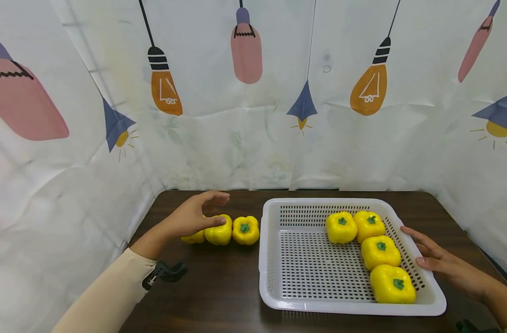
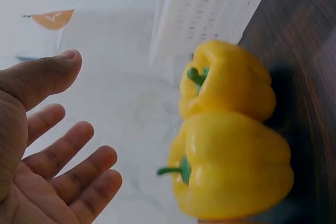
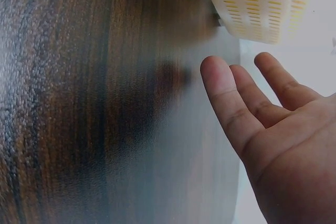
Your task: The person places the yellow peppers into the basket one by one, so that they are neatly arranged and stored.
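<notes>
My left hand (image 1: 193, 217) hovers above a short row of yellow bell peppers, its fingers parted and nothing held. Beneath it lies the middle pepper (image 1: 218, 232); the leftmost pepper (image 1: 193, 237) is partly hidden by the hand. To the right, another pepper (image 1: 246, 230) sits close to the basket. In the left wrist view, two peppers with green stems, the nearer one (image 2: 236, 166) larger in view, lie apart from the fingers. At the right side of the white plastic basket (image 1: 353, 307), my right hand (image 1: 446, 266) has its fingers extended at the rim, holding nothing.
Inside the basket, several yellow peppers (image 1: 381, 252) are grouped along its right side. The dark wooden table (image 1: 220, 296) carries everything. A white curtain (image 1: 253, 143) printed with lamps hangs behind and at both sides. A dark band (image 1: 166, 272) circles the left wrist.
</notes>
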Motion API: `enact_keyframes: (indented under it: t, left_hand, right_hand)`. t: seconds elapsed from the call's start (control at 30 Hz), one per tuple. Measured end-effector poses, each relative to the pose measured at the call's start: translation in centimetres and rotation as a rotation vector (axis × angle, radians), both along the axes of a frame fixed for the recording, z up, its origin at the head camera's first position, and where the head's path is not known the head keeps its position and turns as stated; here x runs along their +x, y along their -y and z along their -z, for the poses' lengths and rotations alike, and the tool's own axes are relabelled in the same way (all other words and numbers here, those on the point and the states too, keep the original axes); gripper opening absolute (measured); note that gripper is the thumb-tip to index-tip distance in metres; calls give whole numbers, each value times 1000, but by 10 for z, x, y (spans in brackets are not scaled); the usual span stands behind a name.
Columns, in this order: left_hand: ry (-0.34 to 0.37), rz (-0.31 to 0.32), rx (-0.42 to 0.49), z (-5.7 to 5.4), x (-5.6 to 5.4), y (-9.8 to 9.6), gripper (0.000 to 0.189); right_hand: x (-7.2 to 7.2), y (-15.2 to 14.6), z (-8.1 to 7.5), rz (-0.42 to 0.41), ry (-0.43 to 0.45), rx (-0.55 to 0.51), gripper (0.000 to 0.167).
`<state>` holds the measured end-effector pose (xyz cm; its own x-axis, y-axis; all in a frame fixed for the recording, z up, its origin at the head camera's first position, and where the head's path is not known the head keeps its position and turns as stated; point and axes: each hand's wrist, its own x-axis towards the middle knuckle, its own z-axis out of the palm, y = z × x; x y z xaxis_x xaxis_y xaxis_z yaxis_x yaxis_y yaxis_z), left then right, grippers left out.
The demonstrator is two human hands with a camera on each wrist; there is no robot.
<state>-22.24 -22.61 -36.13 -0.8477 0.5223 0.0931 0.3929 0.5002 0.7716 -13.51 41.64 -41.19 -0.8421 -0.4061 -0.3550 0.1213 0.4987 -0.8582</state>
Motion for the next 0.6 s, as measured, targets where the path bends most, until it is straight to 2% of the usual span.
enact_keyframes:
  t: [0.17, 0.6]
  left_hand:
    - [-34, -46, -26, 2, 2, 15, 64]
    - [-41, -60, -4, 15, 2, 46, 66]
  right_hand:
    - [1, 0, -1, 8, 12, -8, 73]
    - [0, 0, 1, 25, 29, -45, 71]
